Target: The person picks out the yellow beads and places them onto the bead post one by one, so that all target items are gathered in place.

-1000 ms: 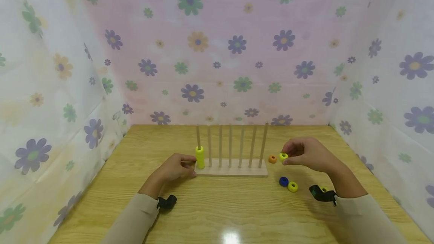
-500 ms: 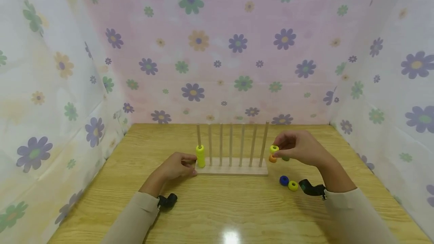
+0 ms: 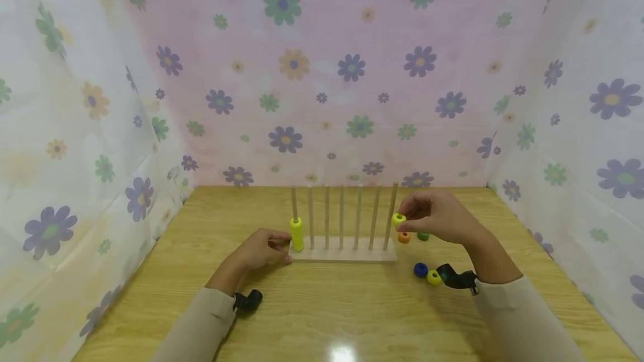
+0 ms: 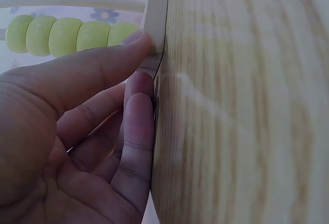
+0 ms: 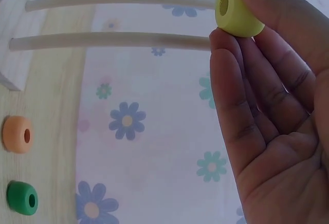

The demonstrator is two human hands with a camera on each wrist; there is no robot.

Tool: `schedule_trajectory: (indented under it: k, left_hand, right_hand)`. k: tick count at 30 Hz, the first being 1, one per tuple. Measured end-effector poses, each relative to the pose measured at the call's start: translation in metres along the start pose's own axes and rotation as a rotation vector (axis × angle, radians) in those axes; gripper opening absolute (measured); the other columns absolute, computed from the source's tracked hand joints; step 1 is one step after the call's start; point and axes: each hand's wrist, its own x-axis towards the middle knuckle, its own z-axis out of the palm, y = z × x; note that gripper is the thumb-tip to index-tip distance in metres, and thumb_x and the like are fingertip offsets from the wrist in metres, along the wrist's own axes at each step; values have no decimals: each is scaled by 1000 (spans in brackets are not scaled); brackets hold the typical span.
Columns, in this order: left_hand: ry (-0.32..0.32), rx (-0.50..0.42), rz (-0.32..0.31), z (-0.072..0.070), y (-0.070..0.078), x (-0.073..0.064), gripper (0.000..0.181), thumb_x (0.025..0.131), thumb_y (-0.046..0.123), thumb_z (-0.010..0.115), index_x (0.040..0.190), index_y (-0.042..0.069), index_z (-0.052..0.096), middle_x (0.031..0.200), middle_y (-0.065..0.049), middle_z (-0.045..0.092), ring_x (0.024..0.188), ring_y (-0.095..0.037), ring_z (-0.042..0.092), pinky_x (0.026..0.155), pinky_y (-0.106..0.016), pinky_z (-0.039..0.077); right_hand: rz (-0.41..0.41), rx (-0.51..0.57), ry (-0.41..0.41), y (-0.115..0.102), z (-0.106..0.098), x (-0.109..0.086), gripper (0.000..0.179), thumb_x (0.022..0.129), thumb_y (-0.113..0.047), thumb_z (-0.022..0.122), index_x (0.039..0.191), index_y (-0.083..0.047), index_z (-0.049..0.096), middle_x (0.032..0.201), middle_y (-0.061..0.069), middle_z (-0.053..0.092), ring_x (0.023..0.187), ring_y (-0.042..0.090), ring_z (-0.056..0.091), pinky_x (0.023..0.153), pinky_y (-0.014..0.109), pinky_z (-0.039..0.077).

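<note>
A wooden peg rack (image 3: pixel 342 250) with several upright dowels stands on the table. Its leftmost dowel carries a stack of several yellow beads (image 3: pixel 297 234), seen lying sideways in the left wrist view. My left hand (image 3: pixel 263 249) holds the left end of the base, with thumb and fingertips (image 4: pixel 138 113) at that end. My right hand (image 3: pixel 439 218) pinches a yellow bead (image 5: pixel 237 13) between thumb and fingers, raised beside the rightmost dowel. The bead's hole shows. An orange bead (image 3: pixel 404 237) and a green bead (image 5: pixel 22 198) lie on the table below that hand.
Nearer the front lie a blue bead (image 3: pixel 420 270) and another yellow bead (image 3: pixel 434 277), the latter close to the black wrist camera (image 3: pixel 455 277) on my right arm. Flower-patterned cloth (image 3: pixel 322 94) walls the table at the back and sides.
My right hand has moved left with the yellow bead, past the orange bead to the rightmost dowel. The green bead has come into view. My left hand stays at the rack's end.
</note>
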Motion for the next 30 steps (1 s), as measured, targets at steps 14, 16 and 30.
schedule_trajectory:
  k: [14,16,30]
  left_hand:
    - [-16,-18,11,-1,-3,2,58,87,14,86,141,10,65,128,-7,71,105,-20,70,90,-39,59]
    - [-20,-18,16,0,-3,3,58,87,14,85,141,10,65,130,-8,70,107,-20,70,91,-40,59]
    - [-26,-26,25,-1,-3,2,57,87,14,85,140,10,66,122,-6,73,100,-19,70,88,-39,58]
  right_hand:
    - [-60,-22,7,-19,3,10,20,83,-28,88,94,-21,73,91,-3,74,78,16,74,71,32,62]
    - [-68,-20,10,-22,3,10,20,83,-27,89,93,-21,73,91,-3,73,77,16,74,71,32,62]
    - [-147,-65,23,-35,6,23,19,84,-29,88,90,-25,71,86,-7,72,73,11,72,68,29,61]
